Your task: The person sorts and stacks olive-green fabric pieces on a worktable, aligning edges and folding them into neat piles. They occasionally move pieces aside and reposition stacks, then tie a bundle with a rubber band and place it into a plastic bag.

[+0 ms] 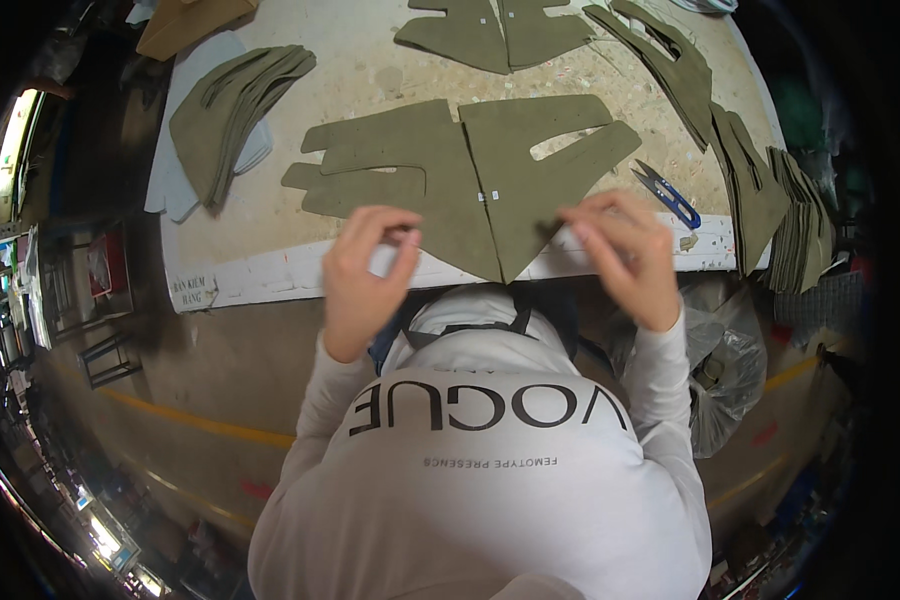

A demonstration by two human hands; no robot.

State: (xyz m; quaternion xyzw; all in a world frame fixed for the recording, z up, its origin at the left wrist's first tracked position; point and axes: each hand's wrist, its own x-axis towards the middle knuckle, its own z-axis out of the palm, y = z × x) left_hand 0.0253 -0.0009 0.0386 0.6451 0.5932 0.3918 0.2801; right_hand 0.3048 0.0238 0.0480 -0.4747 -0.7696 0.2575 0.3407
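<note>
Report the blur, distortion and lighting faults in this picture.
Head view: left hand and right hand look slightly blurred; head view: the table shows curved edges; head view: corners go black, while a bright patch glares at far left.

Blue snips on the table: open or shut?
Open: the snips show a gap between their two blade tips. They lie on the table near the right hand, which isn't holding them.
</note>
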